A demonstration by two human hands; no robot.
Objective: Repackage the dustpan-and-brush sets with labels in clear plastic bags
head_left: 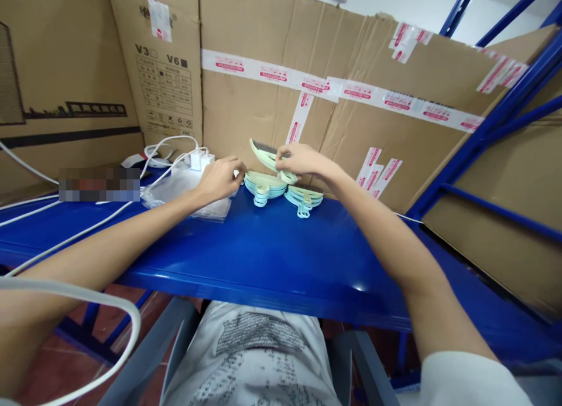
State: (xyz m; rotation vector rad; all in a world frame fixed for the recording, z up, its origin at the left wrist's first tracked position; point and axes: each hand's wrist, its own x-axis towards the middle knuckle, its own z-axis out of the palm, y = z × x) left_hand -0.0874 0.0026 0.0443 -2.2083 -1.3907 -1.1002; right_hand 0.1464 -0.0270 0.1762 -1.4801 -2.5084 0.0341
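My right hand [295, 159] is closed on a light green half-moon-shaped piece [262, 155] with a dark grey edge and a handle, holding it tilted above the table. Below it stand two stacks of similar pieces in pale green and light blue, the left stack [264, 184] and the right stack [304, 198], their small looped handles pointing towards me. At the left stack's left edge, my left hand [223, 176] has its fingers loosely bent and apart, with nothing visible in them. Whether its fingertips touch the stack I cannot tell.
Clear plastic bags [211, 210] lie on the blue table [263, 253] beneath my left hand. White chargers [199, 159] and cables stand behind them. Taped cardboard [254, 101] walls the back. A blue metal frame [478, 139] rises at right; a white cable [132, 330] loops near my left arm.
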